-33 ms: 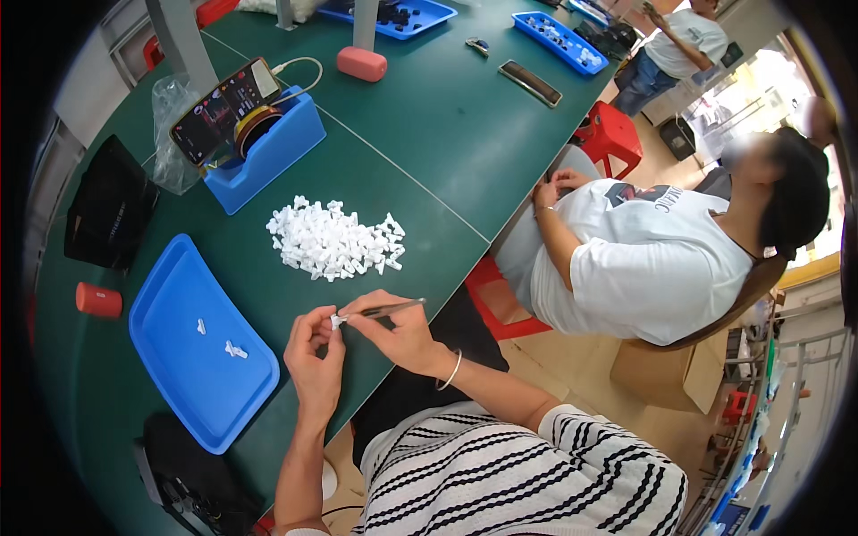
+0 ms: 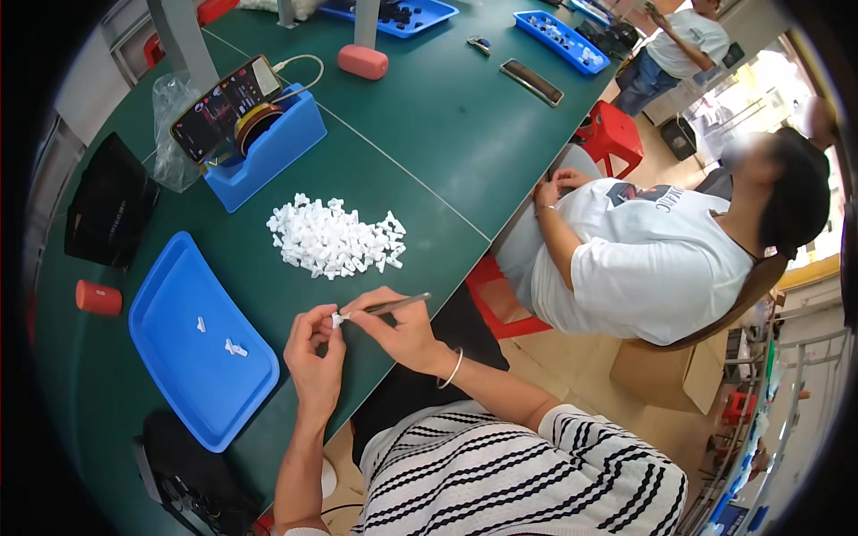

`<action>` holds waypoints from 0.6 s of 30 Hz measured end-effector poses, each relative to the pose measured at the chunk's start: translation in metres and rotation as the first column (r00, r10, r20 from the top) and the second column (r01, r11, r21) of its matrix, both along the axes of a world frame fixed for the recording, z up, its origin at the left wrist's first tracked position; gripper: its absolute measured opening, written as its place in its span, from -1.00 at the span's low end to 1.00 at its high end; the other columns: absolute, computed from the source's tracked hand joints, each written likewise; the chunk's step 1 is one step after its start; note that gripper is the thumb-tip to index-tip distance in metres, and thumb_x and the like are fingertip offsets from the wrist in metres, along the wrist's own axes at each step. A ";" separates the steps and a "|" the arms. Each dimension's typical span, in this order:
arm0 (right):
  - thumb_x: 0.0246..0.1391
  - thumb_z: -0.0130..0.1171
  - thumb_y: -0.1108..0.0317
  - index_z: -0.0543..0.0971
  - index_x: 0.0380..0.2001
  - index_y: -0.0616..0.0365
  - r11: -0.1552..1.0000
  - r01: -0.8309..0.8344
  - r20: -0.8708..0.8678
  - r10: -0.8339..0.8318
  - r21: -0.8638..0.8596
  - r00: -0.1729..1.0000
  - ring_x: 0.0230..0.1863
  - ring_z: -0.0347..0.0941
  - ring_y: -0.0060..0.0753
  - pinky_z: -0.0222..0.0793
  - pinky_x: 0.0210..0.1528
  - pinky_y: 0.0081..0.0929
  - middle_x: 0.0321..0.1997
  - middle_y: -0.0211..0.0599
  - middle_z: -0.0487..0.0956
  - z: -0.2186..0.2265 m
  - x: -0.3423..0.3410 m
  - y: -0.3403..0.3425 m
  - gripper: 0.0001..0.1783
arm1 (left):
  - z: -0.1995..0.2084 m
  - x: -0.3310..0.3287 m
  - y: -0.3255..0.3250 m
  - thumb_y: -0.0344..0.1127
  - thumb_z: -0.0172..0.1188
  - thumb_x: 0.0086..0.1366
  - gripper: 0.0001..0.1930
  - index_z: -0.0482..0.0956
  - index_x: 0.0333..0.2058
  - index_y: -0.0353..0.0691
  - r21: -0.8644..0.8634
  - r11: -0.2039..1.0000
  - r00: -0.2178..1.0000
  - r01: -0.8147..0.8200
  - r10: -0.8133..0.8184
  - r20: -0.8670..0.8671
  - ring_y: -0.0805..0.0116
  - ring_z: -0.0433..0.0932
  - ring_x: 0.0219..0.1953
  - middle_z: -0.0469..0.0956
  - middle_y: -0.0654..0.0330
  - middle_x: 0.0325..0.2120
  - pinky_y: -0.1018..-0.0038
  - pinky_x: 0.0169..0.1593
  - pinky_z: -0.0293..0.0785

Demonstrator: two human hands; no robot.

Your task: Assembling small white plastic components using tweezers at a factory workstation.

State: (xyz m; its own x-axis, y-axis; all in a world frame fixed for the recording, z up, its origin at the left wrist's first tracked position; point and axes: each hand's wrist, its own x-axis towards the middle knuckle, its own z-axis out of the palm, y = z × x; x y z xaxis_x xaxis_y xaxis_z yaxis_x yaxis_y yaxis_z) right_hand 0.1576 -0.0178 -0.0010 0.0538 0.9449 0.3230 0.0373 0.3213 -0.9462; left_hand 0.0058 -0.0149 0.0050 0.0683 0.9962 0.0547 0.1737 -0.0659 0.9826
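White plastic is what we hold: a small white piece (image 2: 337,318) is pinched between the fingertips of our left hand (image 2: 315,353), just above the edge of the green table (image 2: 429,134). Our right hand (image 2: 398,329) is closed around a thin metal tool (image 2: 395,305), its tip meeting the piece, so the two hands come together at that spot. Just beyond our hands lies a pile of white pieces (image 2: 333,237). Left of our left hand sits a blue tray (image 2: 179,357) with a few white pieces (image 2: 234,347) in it, and farther left a red cylinder (image 2: 97,297). Well beyond the pile stands a blue bin (image 2: 268,147) with a phone (image 2: 223,100) propped on it. To our right, a person in a white shirt (image 2: 652,259) sits by the table, apart from us.
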 end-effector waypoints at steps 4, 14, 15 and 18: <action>0.08 0.17 0.52 0.58 -0.33 0.32 0.999 0.031 -0.202 -0.033 -0.012 0.979 -0.33 0.53 -0.48 0.40 -0.29 -0.58 -0.29 -0.27 0.60 -0.008 0.000 -0.003 -0.91 | -0.006 -0.006 0.000 -0.68 0.08 0.15 -0.71 0.51 -0.12 -0.35 -0.073 0.997 0.991 0.039 -0.030 0.130 0.57 0.42 -0.33 0.41 0.27 -0.36 0.64 -0.23 0.44; 0.05 0.21 0.54 0.58 -0.35 0.33 0.998 -0.025 0.029 0.024 0.056 0.999 -0.30 0.52 -0.50 0.46 -0.31 -0.59 -0.31 -0.27 0.59 -0.003 -0.007 -0.005 -0.91 | 0.005 -0.019 -0.007 -0.52 0.09 0.25 -0.69 0.47 -0.01 -0.34 -0.237 0.965 0.954 0.112 -0.038 0.296 0.56 0.46 -0.23 0.52 0.22 -0.21 0.59 -0.19 0.45; 0.06 0.21 0.54 0.58 -0.38 0.30 1.000 -0.006 -0.064 0.005 -0.017 0.998 -0.32 0.50 -0.57 0.42 -0.30 -0.63 -0.32 -0.31 0.59 0.002 -0.008 -0.007 -0.95 | 0.006 -0.016 -0.004 -0.50 0.10 0.26 -0.69 0.47 0.00 -0.33 -0.255 0.959 0.948 0.122 -0.037 0.315 0.56 0.47 -0.22 0.53 0.21 -0.19 0.58 -0.19 0.46; 0.13 0.15 0.51 0.51 -0.22 0.27 0.999 0.047 -0.221 -0.050 -0.022 0.974 -0.29 0.49 -0.56 0.40 -0.26 -0.66 -0.26 -0.22 0.60 -0.001 0.000 -0.008 -0.86 | 0.002 -0.009 0.008 -0.47 0.12 0.27 -0.69 0.48 0.00 -0.32 -0.278 0.941 0.908 0.195 -0.066 0.415 0.54 0.48 -0.23 0.53 0.22 -0.21 0.59 -0.17 0.45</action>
State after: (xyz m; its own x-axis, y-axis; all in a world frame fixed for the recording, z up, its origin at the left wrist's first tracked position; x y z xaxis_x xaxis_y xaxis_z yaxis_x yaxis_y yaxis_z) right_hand 0.1575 -0.0255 -0.0020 0.1681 0.9445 0.2824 -0.1588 0.3087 -0.9378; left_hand -0.0029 -0.0071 0.0070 0.2362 0.9507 -0.2011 -0.2205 0.2540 0.9417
